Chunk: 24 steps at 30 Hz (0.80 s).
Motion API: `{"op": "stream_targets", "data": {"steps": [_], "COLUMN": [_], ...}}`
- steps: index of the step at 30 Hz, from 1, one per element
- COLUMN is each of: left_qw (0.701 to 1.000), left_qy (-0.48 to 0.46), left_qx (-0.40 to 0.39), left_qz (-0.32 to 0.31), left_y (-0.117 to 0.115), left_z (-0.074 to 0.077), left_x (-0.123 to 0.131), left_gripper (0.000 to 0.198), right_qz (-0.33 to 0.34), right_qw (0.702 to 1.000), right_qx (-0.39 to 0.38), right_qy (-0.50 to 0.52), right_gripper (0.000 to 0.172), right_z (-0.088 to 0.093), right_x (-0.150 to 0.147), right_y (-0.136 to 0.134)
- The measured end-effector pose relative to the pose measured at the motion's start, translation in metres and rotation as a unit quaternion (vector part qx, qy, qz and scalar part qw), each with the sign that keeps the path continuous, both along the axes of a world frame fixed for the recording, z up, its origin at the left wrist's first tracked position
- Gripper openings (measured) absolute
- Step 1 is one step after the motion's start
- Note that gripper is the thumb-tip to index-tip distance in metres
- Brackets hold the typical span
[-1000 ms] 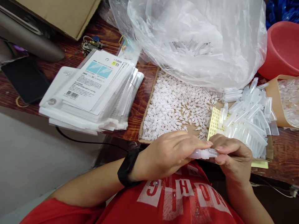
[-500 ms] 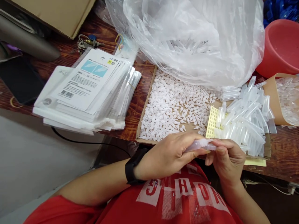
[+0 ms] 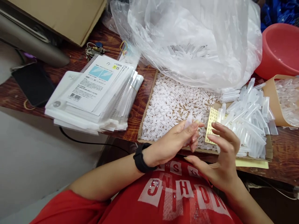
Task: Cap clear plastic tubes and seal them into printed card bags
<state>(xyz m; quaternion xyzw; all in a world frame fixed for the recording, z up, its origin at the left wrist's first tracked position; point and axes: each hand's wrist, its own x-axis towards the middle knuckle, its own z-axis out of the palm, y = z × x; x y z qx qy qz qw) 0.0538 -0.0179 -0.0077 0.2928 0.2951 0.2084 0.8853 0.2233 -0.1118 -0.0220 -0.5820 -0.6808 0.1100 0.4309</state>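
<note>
My left hand (image 3: 174, 141), with a black band on its wrist, is closed round a small clear plastic tube (image 3: 188, 120) that sticks up between thumb and fingers, just above the near edge of a flat cardboard tray (image 3: 146, 109). The tray is full of small white plastic caps (image 3: 174, 104). My right hand (image 3: 220, 152) is open beside it, fingers spread, holding nothing. It hovers by a yellow sticker sheet (image 3: 211, 123) and a heap of clear tubes (image 3: 249, 124).
A big clear plastic bag (image 3: 193, 40) of tubes lies behind the tray. A stack of white packets (image 3: 95, 93) sits to the left, with keys (image 3: 93, 48) and a cardboard box (image 3: 60, 15) behind. A red basin (image 3: 280, 49) stands at far right.
Both hands were together on one tube. Now my right hand has let go and opened, and my left hand has lifted the tube up over the tray.
</note>
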Motion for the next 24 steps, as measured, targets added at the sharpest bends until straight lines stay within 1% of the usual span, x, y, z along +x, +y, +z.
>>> {"op": "stream_targets", "data": {"steps": [3,6,8,10,12,13,14,15,16,17,18,19,21,22,24], "left_qw": [0.999,0.999,1.0,1.0,0.999,0.999,0.998,0.997,0.995,0.994,0.992,0.989,0.984,0.981,0.972], "left_qy": [-0.018,-0.027,-0.013,-0.004,0.005,0.012,0.024,0.038,0.053,0.067,0.079,0.089,0.102,0.109,0.132], "left_qx": [-0.032,-0.022,-0.017,-0.008,0.015,0.032,0.05,0.066,0.079,0.088,0.096,0.103,0.122,0.133,0.158], "left_qz": [0.011,0.022,0.016,-0.012,-0.032,-0.03,-0.025,-0.019,-0.018,-0.024,-0.035,-0.05,-0.077,-0.089,-0.11], "left_y": [-0.007,-0.013,-0.014,-0.012,-0.008,-0.006,-0.003,-0.002,-0.001,0.0,0.0,0.0,-0.002,-0.004,-0.006], "left_z": [0.0,-0.001,-0.001,-0.001,-0.001,0.0,0.0,0.0,0.001,0.001,0.001,0.0,0.0,0.0,0.0], "left_x": [0.008,0.012,0.011,0.007,0.002,-0.001,-0.004,-0.007,-0.009,-0.011,-0.012,-0.013,-0.014,-0.014,-0.015], "left_gripper": [0.045,0.043,0.041,0.039,0.037,0.037,0.037,0.038,0.039,0.039,0.04,0.04,0.042,0.042,0.044], "right_qz": [0.03,0.037,0.045,0.088,0.105,0.084,0.018,-0.041,-0.091,-0.15,-0.223,-0.246,-0.26,-0.26,-0.261], "right_qw": [0.998,0.997,0.996,0.993,0.988,0.988,0.989,0.987,0.982,0.972,0.939,0.921,0.894,0.882,0.859], "right_qx": [0.0,0.004,-0.001,-0.021,-0.035,-0.034,-0.023,-0.018,-0.025,-0.053,-0.138,-0.192,-0.27,-0.304,-0.36], "right_qy": [-0.058,-0.073,-0.072,-0.081,-0.109,-0.127,-0.147,-0.157,-0.161,-0.175,-0.221,-0.233,-0.245,-0.248,-0.254], "right_gripper": [0.085,0.084,0.084,0.082,0.069,0.058,0.045,0.035,0.032,0.03,0.032,0.033,0.03,0.029,0.031], "right_z": [-0.004,-0.006,-0.002,0.007,0.021,0.028,0.036,0.042,0.047,0.049,0.049,0.047,0.038,0.032,0.021], "right_x": [-0.01,-0.014,-0.012,0.001,0.032,0.054,0.081,0.111,0.143,0.174,0.203,0.228,0.266,0.278,0.293], "right_y": [0.005,0.008,0.008,0.008,0.011,0.013,0.017,0.023,0.031,0.041,0.051,0.063,0.084,0.093,0.105]}}
